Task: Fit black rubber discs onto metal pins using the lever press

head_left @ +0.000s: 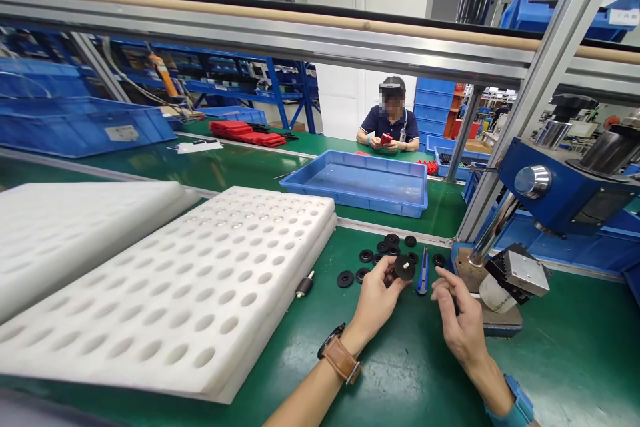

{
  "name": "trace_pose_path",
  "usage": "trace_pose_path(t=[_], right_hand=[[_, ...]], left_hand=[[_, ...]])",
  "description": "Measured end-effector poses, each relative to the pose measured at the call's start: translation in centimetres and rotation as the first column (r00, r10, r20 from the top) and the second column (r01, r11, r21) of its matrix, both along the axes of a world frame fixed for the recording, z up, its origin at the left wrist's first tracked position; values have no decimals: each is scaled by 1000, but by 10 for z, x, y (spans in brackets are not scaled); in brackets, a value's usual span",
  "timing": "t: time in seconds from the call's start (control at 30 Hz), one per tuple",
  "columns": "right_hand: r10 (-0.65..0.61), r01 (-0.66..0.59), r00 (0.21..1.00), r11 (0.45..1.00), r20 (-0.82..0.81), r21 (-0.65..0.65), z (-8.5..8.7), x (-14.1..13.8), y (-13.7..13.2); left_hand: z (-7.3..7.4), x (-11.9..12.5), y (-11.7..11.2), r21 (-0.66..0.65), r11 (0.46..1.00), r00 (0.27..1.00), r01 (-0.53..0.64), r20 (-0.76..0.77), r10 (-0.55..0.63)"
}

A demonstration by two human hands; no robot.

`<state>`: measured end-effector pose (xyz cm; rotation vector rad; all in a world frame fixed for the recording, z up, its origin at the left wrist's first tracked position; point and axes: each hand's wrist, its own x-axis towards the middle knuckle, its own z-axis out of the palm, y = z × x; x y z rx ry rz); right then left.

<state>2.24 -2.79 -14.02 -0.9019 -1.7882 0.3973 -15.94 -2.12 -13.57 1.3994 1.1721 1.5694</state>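
My left hand (376,295) pinches a round black part (404,268) with a short white shaft sticking out of its face. Fingers apart, my right hand (461,320) hovers over the mat with nothing in it, near the base of the blue bench press (565,180). Between the hands lies a blue utility knife (423,272). Several black discs with centre holes (345,279) are scattered behind and beside my left hand. A small black roller with a white shaft (304,285) rests against the side of the white foam tray (200,293).
The foam tray has rows of round holes, and its far rows hold small parts. Another white foam block (75,227) lies at left. A blue plastic bin (360,190) stands beyond the metal rail. Across the bench sits a person (390,120) handling something red. Red pieces (245,133) are piled farther left.
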Motion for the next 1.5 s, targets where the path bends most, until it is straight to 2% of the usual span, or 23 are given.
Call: trace_pose_path(t=[0.1, 0.23, 0.37, 0.5, 0.6, 0.73, 0.93, 1.07, 1.27, 1.4, 1.5], right_hand=[[-95, 95, 995, 995, 20, -21, -6, 1, 6], [-24, 22, 966, 1000, 259, 12, -20, -5, 13], [91, -99, 841, 995, 533, -14, -28, -16, 13], [140, -145, 736, 988, 662, -48, -26, -24, 12], [138, -132, 722, 989, 678, -61, -23, -25, 13], [49, -55, 776, 998, 629, -9, -24, -24, 13], [49, -81, 769, 997, 637, 20, -29, -27, 9], [13, -45, 776, 998, 631, 35, -34, -23, 13], [-88, 65, 806, 996, 586, 59, -38, -15, 22], [-141, 190, 762, 982, 632, -10, -32, -19, 35], [-143, 208, 742, 978, 655, -21, -26, -24, 54]], left_hand=[[4, -9, 6, 10, 994, 991, -107, 78, 106], [9, -23, 11, 35, 970, 958, -239, 169, 230], [6, -28, 14, 20, 934, 922, -357, 168, 349], [0, -26, 15, 5, 928, 916, -371, 164, 366], [-1, -24, 15, 10, 932, 920, -362, 166, 356], [1, -25, 14, 22, 926, 916, -377, 159, 369], [2, -33, 17, 15, 901, 882, -434, 210, 421], [0, -35, 19, 4, 903, 880, -430, 228, 417], [-1, -31, 18, 11, 910, 884, -415, 243, 400], [0, -30, 16, 4, 911, 889, -412, 222, 401], [0, -28, 16, 19, 920, 896, -392, 232, 377]])
